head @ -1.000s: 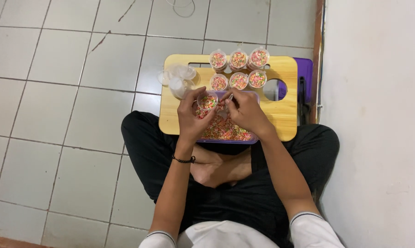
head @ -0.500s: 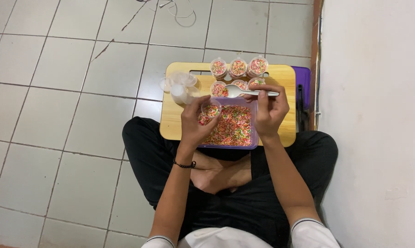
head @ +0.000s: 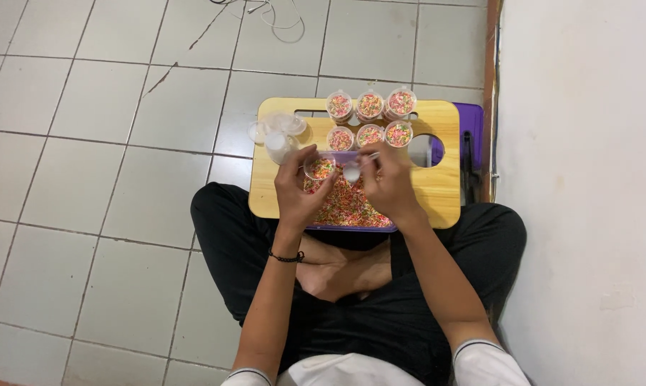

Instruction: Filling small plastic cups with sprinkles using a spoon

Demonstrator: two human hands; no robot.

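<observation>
My left hand (head: 299, 191) holds a small clear plastic cup (head: 320, 169) partly filled with coloured sprinkles. My right hand (head: 388, 179) grips a white spoon (head: 352, 171) whose bowl rests next to the cup's rim. Both hands hover over a purple container (head: 348, 207) full of coloured sprinkles, which stands on a small wooden lap table (head: 444, 196). Several filled, lidded cups (head: 370, 118) stand in two rows at the table's far side.
A stack of empty clear cups and lids (head: 276, 136) sits at the table's left corner. A purple lid or tray (head: 470, 132) lies under the table's right end. A white wall (head: 587, 179) rises on the right; cables (head: 269, 11) lie on the tiled floor.
The spoon has come down from over the filled cups to the rim of the cup in my left hand. The view has shifted slightly.
</observation>
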